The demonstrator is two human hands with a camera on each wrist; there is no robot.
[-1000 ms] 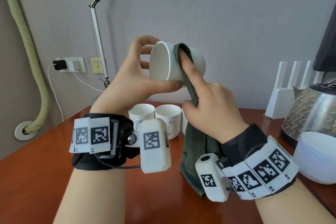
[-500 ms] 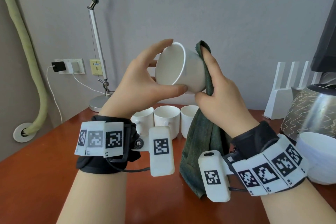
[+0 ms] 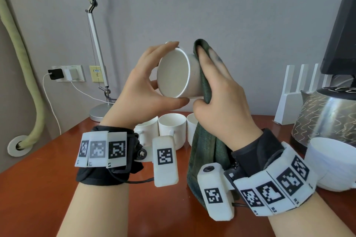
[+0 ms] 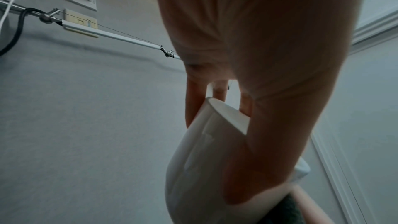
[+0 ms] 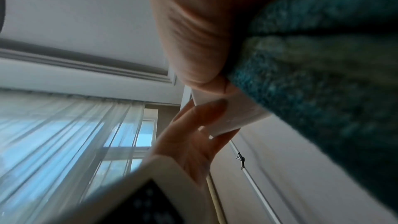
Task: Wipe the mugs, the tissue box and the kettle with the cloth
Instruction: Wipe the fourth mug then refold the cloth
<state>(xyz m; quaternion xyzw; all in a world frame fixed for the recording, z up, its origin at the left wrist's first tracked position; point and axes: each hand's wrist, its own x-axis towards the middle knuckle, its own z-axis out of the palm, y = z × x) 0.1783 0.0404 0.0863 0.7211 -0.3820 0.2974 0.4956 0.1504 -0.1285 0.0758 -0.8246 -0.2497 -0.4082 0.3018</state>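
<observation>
Our left hand (image 3: pixel 146 90) grips a white ceramic mug (image 3: pixel 178 75), tilted above the reddish counter (image 3: pixel 48 179); our right hand (image 3: pixel 221 100) presses a dark green cloth (image 3: pixel 207 146) against its side. Three mugs (image 3: pixel 171 127) and patterned steel kettle (image 3: pixel 323 117) apparently remain.

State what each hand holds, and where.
Left hand: white ceramic mug, thumb and fingers across its rim. Right hand: dark green cloth, pressed against the mug's side.

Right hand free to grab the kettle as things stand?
Probably not yet. The right hand is pressing the cloth against the raised mug, so it is occupied. The kettle itself stands unobstructed on the table to its right.
</observation>
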